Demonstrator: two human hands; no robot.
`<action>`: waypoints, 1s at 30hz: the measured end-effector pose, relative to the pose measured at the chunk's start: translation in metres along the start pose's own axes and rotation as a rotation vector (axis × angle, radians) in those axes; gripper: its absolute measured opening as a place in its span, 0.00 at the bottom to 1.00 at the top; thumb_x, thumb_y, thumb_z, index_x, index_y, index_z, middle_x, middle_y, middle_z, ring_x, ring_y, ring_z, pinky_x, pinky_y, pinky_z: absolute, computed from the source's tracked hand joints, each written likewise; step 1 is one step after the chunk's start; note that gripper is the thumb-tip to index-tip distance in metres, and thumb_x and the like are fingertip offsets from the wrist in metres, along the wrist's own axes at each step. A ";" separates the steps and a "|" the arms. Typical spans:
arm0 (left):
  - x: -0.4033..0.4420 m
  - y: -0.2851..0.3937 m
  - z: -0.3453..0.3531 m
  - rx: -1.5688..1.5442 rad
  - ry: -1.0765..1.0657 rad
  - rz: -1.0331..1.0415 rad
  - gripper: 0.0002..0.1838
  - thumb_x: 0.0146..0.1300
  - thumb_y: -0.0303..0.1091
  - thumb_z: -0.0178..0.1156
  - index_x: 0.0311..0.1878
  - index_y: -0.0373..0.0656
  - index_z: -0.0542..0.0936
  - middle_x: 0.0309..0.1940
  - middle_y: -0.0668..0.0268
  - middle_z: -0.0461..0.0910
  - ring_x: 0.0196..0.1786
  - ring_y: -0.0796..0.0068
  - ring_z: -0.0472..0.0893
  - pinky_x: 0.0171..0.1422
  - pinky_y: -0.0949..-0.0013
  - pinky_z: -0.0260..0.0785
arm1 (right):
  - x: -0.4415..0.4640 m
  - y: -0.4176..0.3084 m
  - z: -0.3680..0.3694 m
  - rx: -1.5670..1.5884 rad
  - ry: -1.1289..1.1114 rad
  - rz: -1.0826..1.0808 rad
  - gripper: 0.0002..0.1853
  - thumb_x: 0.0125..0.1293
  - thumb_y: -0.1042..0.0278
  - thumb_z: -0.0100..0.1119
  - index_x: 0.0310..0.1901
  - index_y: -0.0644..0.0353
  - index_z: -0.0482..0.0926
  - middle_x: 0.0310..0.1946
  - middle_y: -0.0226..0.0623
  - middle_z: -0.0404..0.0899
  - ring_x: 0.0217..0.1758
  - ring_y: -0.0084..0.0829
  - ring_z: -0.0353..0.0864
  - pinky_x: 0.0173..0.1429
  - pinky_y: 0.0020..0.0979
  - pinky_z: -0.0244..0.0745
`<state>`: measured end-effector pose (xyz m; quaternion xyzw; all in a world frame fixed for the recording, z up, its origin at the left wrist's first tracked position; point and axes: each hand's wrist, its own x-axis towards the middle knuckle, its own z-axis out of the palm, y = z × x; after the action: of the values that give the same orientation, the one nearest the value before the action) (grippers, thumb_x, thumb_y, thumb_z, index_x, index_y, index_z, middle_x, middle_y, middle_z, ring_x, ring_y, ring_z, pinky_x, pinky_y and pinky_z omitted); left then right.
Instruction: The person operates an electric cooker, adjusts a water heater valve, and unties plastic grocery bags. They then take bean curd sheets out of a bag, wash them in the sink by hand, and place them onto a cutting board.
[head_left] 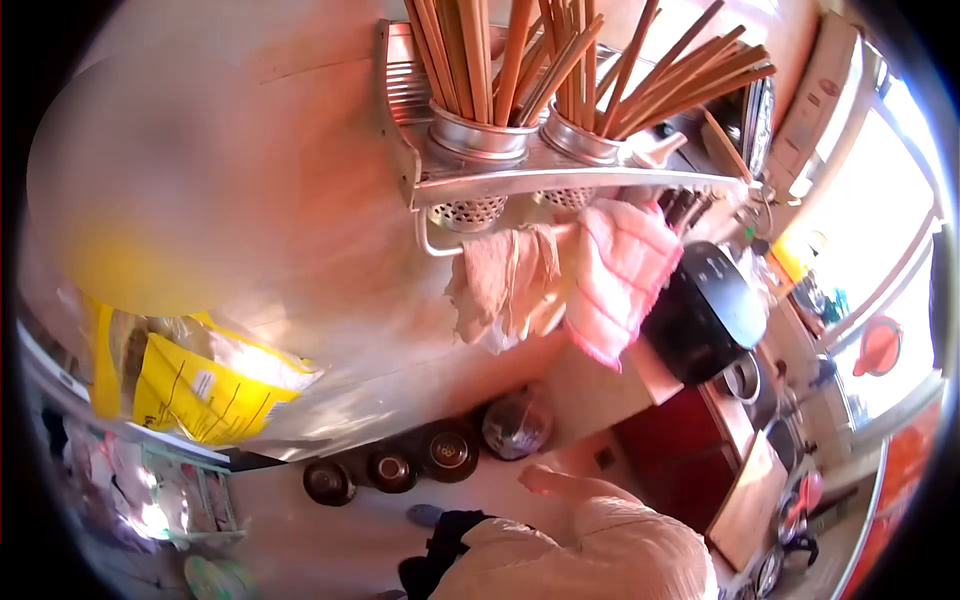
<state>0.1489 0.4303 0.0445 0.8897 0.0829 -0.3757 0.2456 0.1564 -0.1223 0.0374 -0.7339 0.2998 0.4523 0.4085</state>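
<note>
My right hand (546, 482) reaches out from a beige sleeve (640, 540) near the bottom middle. Its fingers look loosely stretched toward the left, and nothing shows in them; the detail is small and soft. Closest to it in the picture are a clear, rounded plastic-looking bundle (517, 422) and a dark brown bowl-like vessel (449, 451), both apart from the hand. My left hand does not show. Below the sleeve's left side lie dark trousers (455, 540) and a bluish slipper (426, 515).
A metal wall rack (570, 182) carries chopsticks (480, 60) in perforated holders, with a pink towel (620, 280) and a beige cloth (510, 280) hanging below. Right are a black appliance (705, 312) and a cutting board (748, 500). A yellow bag (205, 390) sits left, under a large blur.
</note>
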 end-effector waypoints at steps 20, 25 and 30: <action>0.003 0.178 0.016 -0.166 -0.637 0.246 0.24 0.70 0.46 0.48 0.59 0.38 0.70 0.55 0.58 0.75 0.56 0.57 0.74 0.58 0.57 0.69 | -0.267 0.129 -0.020 0.328 1.445 0.334 0.16 0.56 0.55 0.60 0.35 0.60 0.82 0.34 0.47 0.83 0.40 0.46 0.83 0.48 0.42 0.78; -0.007 0.215 0.052 -0.092 -0.593 0.150 0.22 0.70 0.45 0.47 0.58 0.37 0.71 0.53 0.58 0.76 0.55 0.58 0.74 0.57 0.58 0.69 | -0.350 0.185 -0.145 0.374 1.985 -0.096 0.07 0.61 0.68 0.61 0.33 0.64 0.80 0.28 0.44 0.81 0.30 0.37 0.82 0.38 0.34 0.76; -0.044 0.236 0.070 0.007 -0.566 -0.011 0.20 0.71 0.43 0.47 0.56 0.37 0.72 0.52 0.59 0.76 0.53 0.58 0.75 0.55 0.58 0.70 | -0.418 0.165 -0.218 0.312 1.908 -0.479 0.09 0.57 0.75 0.60 0.40 0.63 0.80 0.45 0.47 0.73 0.42 0.41 0.77 0.46 0.36 0.74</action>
<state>0.1524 0.1930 0.1222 0.7499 0.0147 -0.6108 0.2537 -0.0574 -0.3632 0.4189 -0.7695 0.4027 -0.4660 0.1689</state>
